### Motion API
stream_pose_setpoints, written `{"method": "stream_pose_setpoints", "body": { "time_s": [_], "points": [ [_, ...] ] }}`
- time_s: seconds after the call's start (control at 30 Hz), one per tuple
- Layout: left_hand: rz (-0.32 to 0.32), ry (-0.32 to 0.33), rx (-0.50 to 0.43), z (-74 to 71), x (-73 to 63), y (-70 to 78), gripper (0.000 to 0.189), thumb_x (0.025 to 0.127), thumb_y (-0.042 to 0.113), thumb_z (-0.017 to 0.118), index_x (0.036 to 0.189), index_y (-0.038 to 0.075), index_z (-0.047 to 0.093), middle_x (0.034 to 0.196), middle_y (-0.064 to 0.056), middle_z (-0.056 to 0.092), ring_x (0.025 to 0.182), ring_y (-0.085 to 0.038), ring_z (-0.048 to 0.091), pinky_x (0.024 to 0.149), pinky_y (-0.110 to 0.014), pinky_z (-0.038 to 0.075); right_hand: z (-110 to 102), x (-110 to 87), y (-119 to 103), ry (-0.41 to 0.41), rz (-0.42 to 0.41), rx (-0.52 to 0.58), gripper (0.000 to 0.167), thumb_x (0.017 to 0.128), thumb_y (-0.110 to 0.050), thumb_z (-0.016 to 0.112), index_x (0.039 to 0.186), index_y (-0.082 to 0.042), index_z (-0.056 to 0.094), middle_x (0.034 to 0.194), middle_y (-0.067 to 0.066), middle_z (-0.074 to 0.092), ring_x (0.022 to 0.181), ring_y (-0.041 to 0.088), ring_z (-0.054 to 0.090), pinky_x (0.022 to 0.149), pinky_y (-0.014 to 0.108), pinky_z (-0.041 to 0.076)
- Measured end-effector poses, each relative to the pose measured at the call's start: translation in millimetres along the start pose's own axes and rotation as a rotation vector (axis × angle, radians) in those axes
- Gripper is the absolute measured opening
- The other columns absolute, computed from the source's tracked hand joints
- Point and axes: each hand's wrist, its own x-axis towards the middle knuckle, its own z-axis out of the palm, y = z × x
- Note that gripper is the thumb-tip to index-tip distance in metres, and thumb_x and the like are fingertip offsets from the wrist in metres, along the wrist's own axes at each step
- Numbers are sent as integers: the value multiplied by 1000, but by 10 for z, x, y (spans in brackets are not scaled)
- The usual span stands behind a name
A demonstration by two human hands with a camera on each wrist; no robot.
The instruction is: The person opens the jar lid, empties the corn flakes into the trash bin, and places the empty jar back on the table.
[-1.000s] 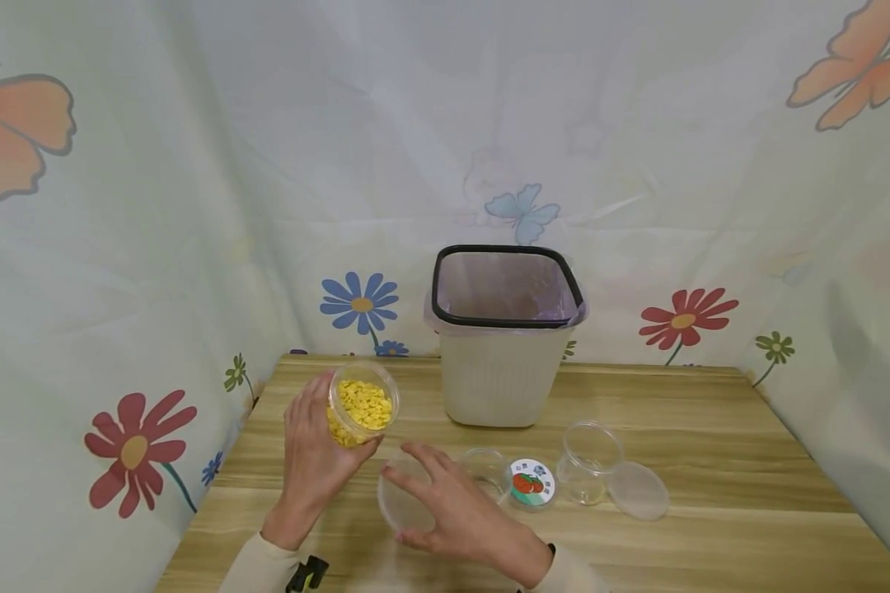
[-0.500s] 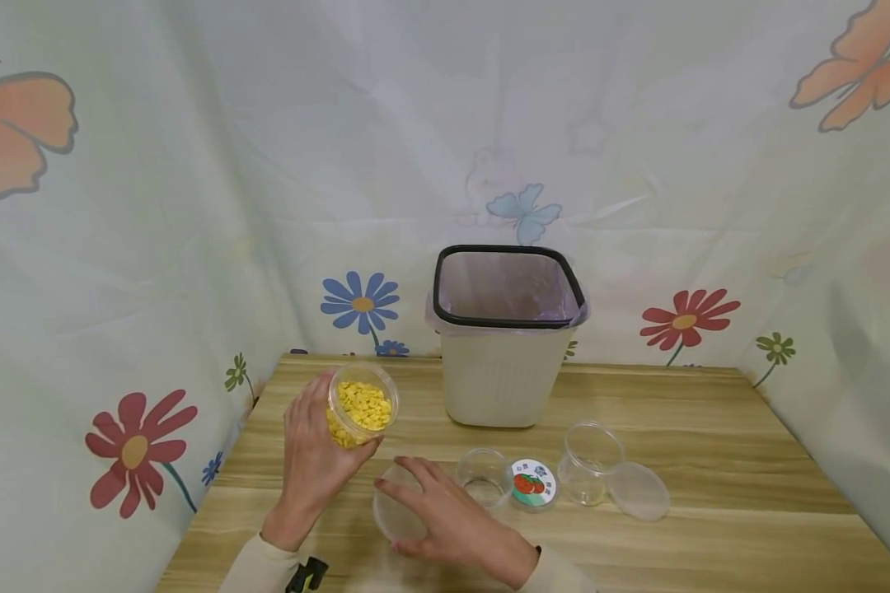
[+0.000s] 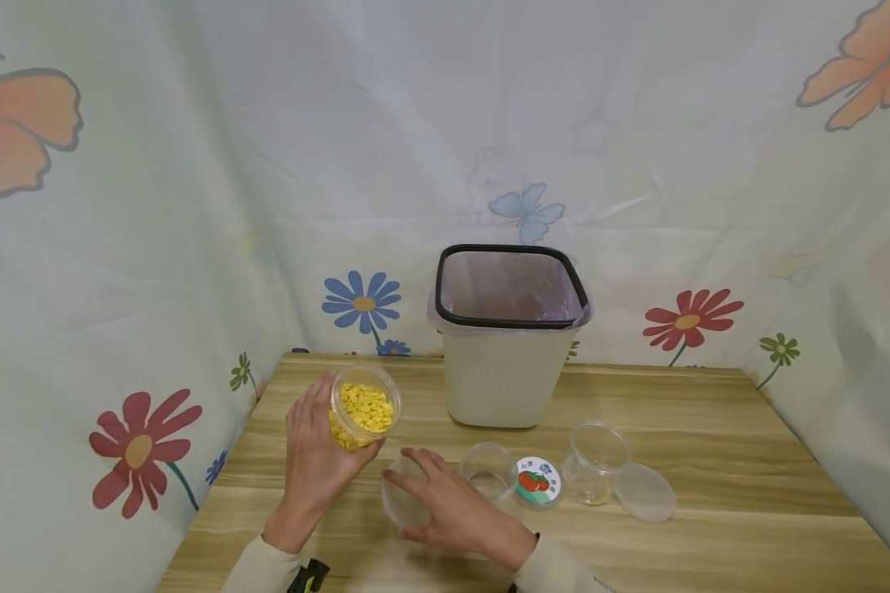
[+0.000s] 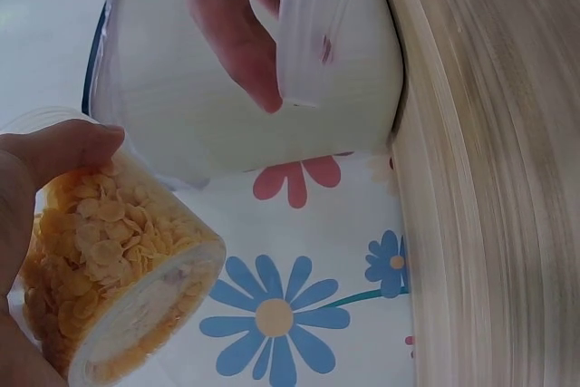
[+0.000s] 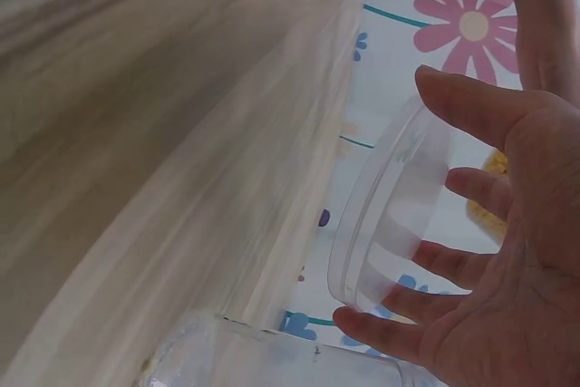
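My left hand grips a clear plastic jar of yellow flakes, tilted so its uncovered mouth faces the head camera. Thumb and fingers wrap its side, and the flakes lie behind the clear wall in the left wrist view. Just right of the jar, my right hand holds a round translucent lid by its edge, thumb on one side and spread fingertips on the other. In the right wrist view the lid stands on its side, above the wooden table. The hand covers part of it in the head view.
On the wooden table stand a clear cup, a round lidded tub with a tomato picture, and a taller clear jar. Another translucent lid leans by that jar. A bagged bin stands behind.
My right hand shifts slightly left and nearer with the lid, then a little back right and away. The left hand and jar stay nearly still. The head view drifts slightly.
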Motion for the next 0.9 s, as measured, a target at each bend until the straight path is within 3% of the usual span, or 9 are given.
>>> {"method": "stream_pose_setpoints", "body": {
  "time_s": [0.43, 0.9],
  "points": [
    [13, 9, 7, 0, 21, 2, 121, 47, 34, 97, 147, 6, 36, 136, -19, 52, 121, -35, 50, 102, -55, 37, 62, 104, 153, -4, 56, -32, 71, 83, -44, 75, 146, -32, 45, 155, 12, 36, 139, 34, 41, 103, 51, 48],
    [18, 20, 12, 16, 16, -5, 123, 45, 33, 98, 147, 5, 37, 134, -19, 53, 119, -35, 51, 101, -55, 38, 110, 202, 285, -81, 106, -30, 70, 84, -44, 74, 146, -31, 46, 156, 12, 36, 140, 36, 40, 102, 54, 48]
  ]
}}
